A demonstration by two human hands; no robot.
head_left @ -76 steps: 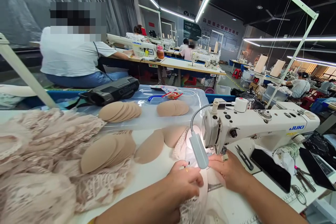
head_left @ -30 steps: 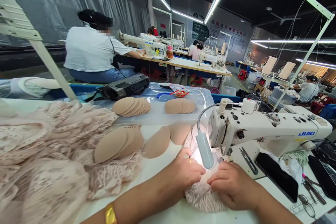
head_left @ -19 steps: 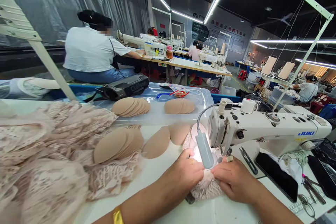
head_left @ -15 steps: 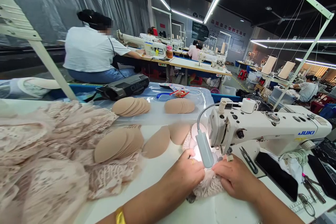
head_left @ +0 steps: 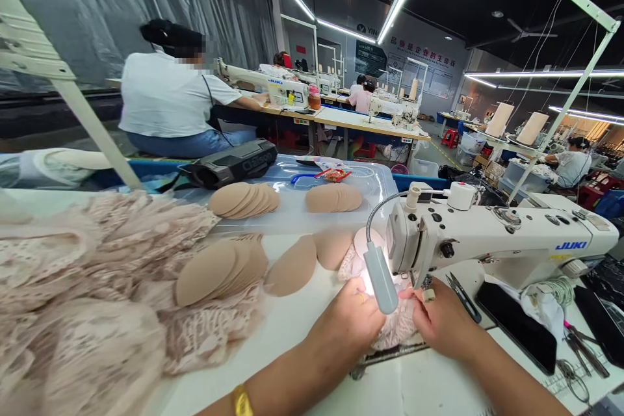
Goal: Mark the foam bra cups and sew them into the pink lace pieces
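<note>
Pale pink lace fabric (head_left: 397,330) lies under the head of a white sewing machine (head_left: 492,234), partly covered by my hands. My left hand (head_left: 347,315) is closed on its left side, fingers bent, the fingertips hidden behind a grey lamp (head_left: 381,278) that lights the spot. On the other side, close by the needle area, my right hand (head_left: 441,322) pinches the lace between thumb and fingers. Beige oval pads (head_left: 292,266) lie on the table left of the machine, and a fanned stack of pads (head_left: 214,270) rests partly on lace.
Heaped lace garments (head_left: 97,286) cover the table's left. More pads (head_left: 244,199) sit on a clear plastic box (head_left: 287,175) beside a black speaker-like device (head_left: 234,162). Thread snips (head_left: 463,297), a phone (head_left: 517,325) and scissors (head_left: 582,348) lie right. A co-worker (head_left: 170,91) sits ahead.
The lace has moved forward under the machine head, baring a dark plate edge nearer me. My left hand has shifted slightly right, and the right hand's fingers have drawn closer together.
</note>
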